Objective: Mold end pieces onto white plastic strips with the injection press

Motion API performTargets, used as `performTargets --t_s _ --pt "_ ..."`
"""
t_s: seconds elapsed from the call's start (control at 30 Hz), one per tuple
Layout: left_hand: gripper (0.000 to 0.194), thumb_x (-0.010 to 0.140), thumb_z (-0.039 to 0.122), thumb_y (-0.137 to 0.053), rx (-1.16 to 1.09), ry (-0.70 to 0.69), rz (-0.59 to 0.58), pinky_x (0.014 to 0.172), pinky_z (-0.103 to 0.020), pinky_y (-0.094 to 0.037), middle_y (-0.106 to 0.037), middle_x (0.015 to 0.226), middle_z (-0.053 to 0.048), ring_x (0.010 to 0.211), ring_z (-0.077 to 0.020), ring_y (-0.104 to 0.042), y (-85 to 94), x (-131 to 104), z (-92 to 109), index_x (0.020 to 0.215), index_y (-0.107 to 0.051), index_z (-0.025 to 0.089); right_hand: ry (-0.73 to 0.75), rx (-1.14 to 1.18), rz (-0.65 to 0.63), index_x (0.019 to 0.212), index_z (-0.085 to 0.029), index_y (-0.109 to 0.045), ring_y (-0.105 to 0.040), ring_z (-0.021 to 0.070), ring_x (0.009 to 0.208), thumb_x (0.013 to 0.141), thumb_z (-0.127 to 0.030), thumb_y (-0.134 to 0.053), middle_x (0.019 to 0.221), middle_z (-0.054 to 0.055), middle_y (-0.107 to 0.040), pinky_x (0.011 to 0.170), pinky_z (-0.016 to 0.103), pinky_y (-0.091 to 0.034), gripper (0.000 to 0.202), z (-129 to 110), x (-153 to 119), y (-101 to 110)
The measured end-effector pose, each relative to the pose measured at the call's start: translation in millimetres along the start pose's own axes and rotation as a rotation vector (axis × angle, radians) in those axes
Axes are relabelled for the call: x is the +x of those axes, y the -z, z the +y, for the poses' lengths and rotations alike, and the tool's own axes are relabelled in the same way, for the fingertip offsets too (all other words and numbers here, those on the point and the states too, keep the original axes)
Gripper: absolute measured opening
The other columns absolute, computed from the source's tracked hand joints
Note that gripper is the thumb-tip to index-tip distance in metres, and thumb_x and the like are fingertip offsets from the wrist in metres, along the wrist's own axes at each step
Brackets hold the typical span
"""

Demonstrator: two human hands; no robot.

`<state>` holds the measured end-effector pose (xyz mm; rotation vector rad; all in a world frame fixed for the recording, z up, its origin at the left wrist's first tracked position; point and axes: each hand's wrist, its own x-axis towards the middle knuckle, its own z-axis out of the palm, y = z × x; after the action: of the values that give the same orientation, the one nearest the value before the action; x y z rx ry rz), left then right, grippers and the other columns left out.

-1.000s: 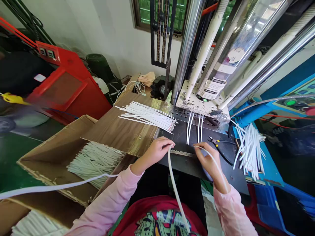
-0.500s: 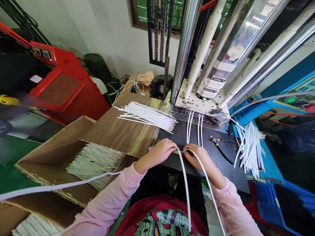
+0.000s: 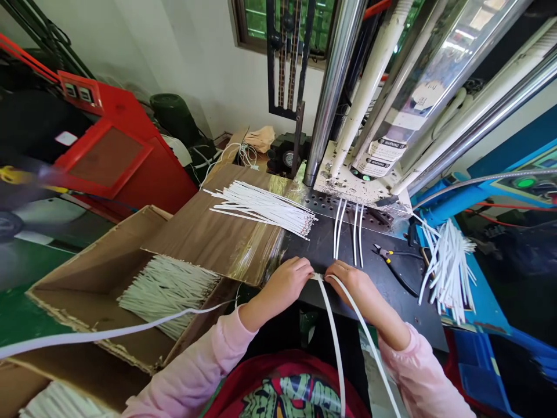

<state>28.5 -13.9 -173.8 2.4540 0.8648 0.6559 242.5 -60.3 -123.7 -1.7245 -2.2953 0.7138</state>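
Note:
My left hand (image 3: 290, 280) and my right hand (image 3: 348, 281) are close together at the front edge of a black metal plate (image 3: 319, 247), both with fingers pinched. Between the fingertips shows a small pale piece (image 3: 319, 276), too small to make out. A white cable (image 3: 331, 331) runs from there down towards my body. From my right fingers another white cable (image 3: 364, 331) bends downward. Beyond my hands, two pairs of white cables (image 3: 357, 235) lie on the plate, their far ends under the press. A bundle of cut white cables (image 3: 265, 208) lies to the left.
The press head (image 3: 357, 180) with thick steel columns stands behind the plate. Black-and-yellow cutting pliers (image 3: 398, 273) and another cable bundle (image 3: 448, 267) lie at right. Cardboard boxes (image 3: 87, 273) holding white cables stand at left, below a wooden board (image 3: 187, 232).
Both hands have come slightly nearer my body, and more of the pale piece shows between them. The near ends of the right pair of cables on the plate are uncovered.

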Motion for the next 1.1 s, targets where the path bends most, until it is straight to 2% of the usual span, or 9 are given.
performTargets --t_s 0.1,0.17,0.3,0.43,0.67,0.87,0.93,1.0,1.1 --pt "0.016 0.097 0.015 -0.055 -0.157 0.013 -0.022 0.088 -0.031 -0.052 -0.07 0.102 -0.005 0.095 -0.0179 -0.065 8.7 -0.8 -6.2 0.102 -0.07 0.018 0.058 0.284 -0.033 0.103 -0.023 -0.069 -0.068 0.0163 0.09 0.094 -0.017 -0.053 0.098 0.002 -0.072 0.082 0.027 -0.051 0.019 18.7 12.7 5.7" --pt "0.021 0.096 0.014 -0.054 -0.199 0.043 0.019 0.093 -0.031 -0.051 -0.071 0.11 -0.005 0.101 -0.0177 -0.066 18.3 8.1 -13.5 0.111 -0.068 0.02 0.028 0.315 0.053 0.105 -0.023 -0.07 -0.068 0.0162 0.089 0.091 -0.018 -0.057 0.099 0.002 -0.073 0.082 0.028 -0.051 0.02 25.5 33.0 5.3" --pt "0.025 0.096 0.01 -0.049 0.054 0.186 0.194 0.097 -0.039 -0.047 -0.07 0.112 -0.006 0.106 -0.0222 -0.062 32.2 44.2 -30.7 0.111 -0.066 0.02 -0.09 0.054 0.227 0.102 -0.021 -0.07 -0.066 0.0163 0.086 0.089 -0.024 -0.066 0.098 0.003 -0.07 0.078 0.027 -0.049 0.014 18.2 84.0 -8.5" --pt "0.02 0.092 0.012 -0.056 0.324 0.179 0.101 0.094 -0.043 -0.044 -0.067 0.109 -0.007 0.107 -0.0266 -0.058 31.0 74.6 -48.7 0.106 -0.068 0.02 -0.184 -0.237 0.173 0.102 -0.021 -0.069 -0.067 0.0172 0.09 0.093 -0.034 -0.066 0.103 0.005 -0.068 0.075 0.025 -0.048 0.017 2.8 111.7 -20.0" --pt "0.012 0.096 0.02 -0.055 0.345 0.094 0.135 0.088 -0.041 -0.042 -0.068 0.093 -0.005 0.095 -0.025 -0.059 32.5 82.2 -58.8 0.09 -0.066 0.019 -0.111 -0.43 0.119 0.1 -0.016 -0.067 -0.068 0.0211 0.084 0.097 -0.025 -0.055 0.1 0.01 -0.068 0.069 0.028 -0.046 0.015 -1.6 94.5 -16.9" --pt "0.008 0.097 0.015 -0.053 0.143 -0.079 0.612 0.091 -0.038 -0.048 -0.072 0.097 -0.004 0.093 -0.0188 -0.065 77.0 84.4 -30.7 0.092 -0.059 0.019 -0.093 -0.525 0.158 0.099 -0.016 -0.068 -0.066 0.0218 0.088 0.098 -0.011 -0.044 0.099 0.013 -0.067 0.073 0.029 -0.047 0.024 19.7 63.3 3.6" --pt "0.006 0.094 0.014 -0.059 0.024 -0.177 0.789 0.089 -0.035 -0.052 -0.072 0.099 -0.002 0.094 -0.0163 -0.067 99.2 77.6 -10.3 0.092 -0.06 0.019 -0.091 -0.507 0.355 0.1 -0.017 -0.069 -0.065 0.023 0.093 0.1 -0.016 -0.044 0.1 0.013 -0.068 0.08 0.032 -0.048 0.025 34.3 46.8 18.5" --pt "0.008 0.091 0.013 -0.065 -0.085 -0.218 0.902 0.085 -0.032 -0.055 -0.071 0.098 0.0 0.092 -0.0144 -0.068 121.9 65.1 14.3 0.092 -0.063 0.02 -0.113 -0.411 0.713 0.104 -0.019 -0.07 -0.064 0.0238 0.097 0.101 -0.024 -0.047 0.101 0.012 -0.069 0.087 0.035 -0.049 0.024 49.4 27.5 34.5" --pt "0.014 0.089 0.01 -0.068 -0.179 -0.193 0.937 0.083 -0.031 -0.058 -0.073 0.098 0.001 0.092 -0.014 -0.07 148.0 41.0 48.6 0.096 -0.068 0.023 -0.214 -0.132 1.201 0.104 -0.018 -0.069 -0.066 0.0235 0.092 0.098 -0.036 -0.055 0.098 0.01 -0.071 0.088 0.038 -0.052 0.024 63.6 -1.7 49.9"
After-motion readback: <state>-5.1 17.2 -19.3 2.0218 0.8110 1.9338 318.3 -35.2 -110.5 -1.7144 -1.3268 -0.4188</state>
